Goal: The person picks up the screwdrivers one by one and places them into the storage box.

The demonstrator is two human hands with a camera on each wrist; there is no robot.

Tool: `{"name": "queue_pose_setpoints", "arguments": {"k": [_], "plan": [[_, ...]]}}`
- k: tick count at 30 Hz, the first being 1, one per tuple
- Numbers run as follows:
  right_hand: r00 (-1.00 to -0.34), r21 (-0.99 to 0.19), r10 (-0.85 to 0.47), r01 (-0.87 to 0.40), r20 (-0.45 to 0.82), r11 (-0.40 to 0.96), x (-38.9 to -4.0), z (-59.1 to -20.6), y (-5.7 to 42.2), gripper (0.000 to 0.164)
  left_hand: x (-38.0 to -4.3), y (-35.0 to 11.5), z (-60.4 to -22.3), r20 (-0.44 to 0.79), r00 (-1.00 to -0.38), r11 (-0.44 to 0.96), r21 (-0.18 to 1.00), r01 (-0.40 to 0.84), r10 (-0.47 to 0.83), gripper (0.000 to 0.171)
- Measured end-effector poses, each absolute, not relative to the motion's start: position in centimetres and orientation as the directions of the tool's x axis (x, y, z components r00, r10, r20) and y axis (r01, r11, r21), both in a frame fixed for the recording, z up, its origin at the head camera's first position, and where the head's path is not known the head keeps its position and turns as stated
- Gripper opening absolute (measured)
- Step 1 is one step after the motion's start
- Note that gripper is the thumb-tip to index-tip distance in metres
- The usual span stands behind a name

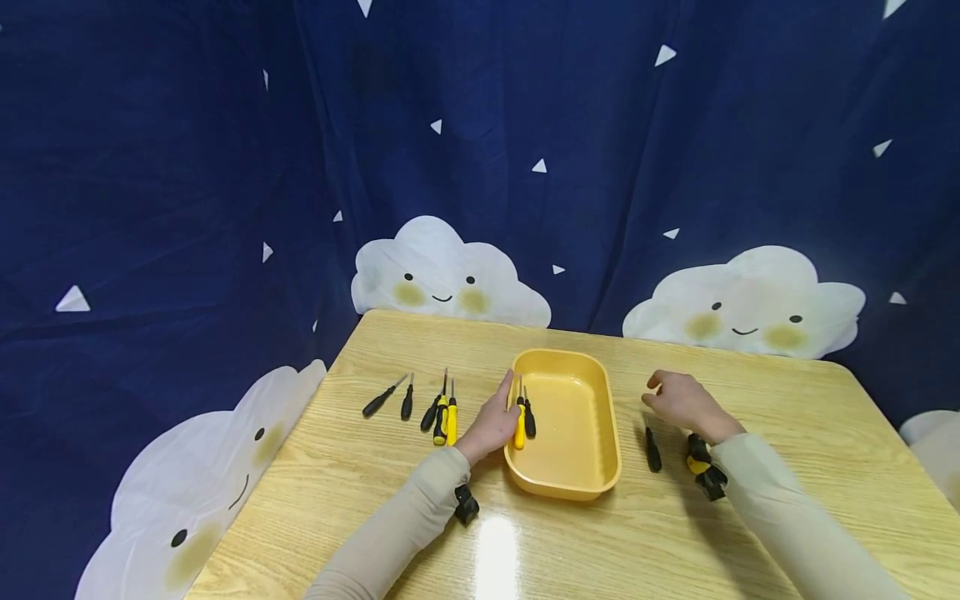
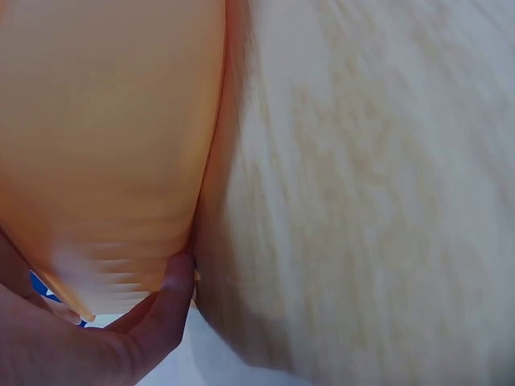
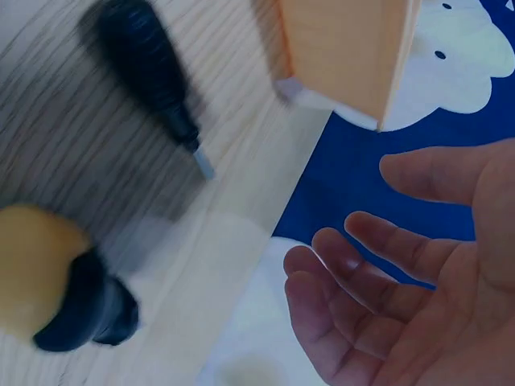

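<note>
My left hand holds the left wall of a yellow-orange plastic tray. In the left wrist view its fingers bend against the tray wall. Inside the tray, along its left side, lie a yellow screwdriver and a black screwdriver. My right hand hovers right of the tray, empty, its fingers loosely bent. Below it, a black-handled screwdriver lies on the table. Nearer the right wrist is a thick yellow-and-black handle, partly out of frame in the right wrist view.
Left of the tray, several screwdrivers lie on the wooden table: black ones, a yellow-and-black one and a yellow one. A dark blue curtain with cloud shapes stands behind the table's far edge.
</note>
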State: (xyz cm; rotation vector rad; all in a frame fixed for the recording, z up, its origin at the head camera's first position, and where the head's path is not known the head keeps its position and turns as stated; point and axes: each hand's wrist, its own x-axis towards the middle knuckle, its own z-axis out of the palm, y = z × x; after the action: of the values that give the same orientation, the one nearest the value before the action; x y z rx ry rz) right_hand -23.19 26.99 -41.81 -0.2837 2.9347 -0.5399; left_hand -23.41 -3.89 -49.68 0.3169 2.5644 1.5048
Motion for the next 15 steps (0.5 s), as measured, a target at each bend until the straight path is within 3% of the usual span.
{"name": "queue_pose_setpoints", "arguments": {"k": [15], "plan": [[-0.977, -0.345, -0.152, -0.093, -0.147, 0.934, -22.4, -43.4, 31.4, 0.044, -23.4, -4.0, -49.5, -0.036, -0.964, 0.469, 0.878, 0.096, 0.264, 0.062]]}}
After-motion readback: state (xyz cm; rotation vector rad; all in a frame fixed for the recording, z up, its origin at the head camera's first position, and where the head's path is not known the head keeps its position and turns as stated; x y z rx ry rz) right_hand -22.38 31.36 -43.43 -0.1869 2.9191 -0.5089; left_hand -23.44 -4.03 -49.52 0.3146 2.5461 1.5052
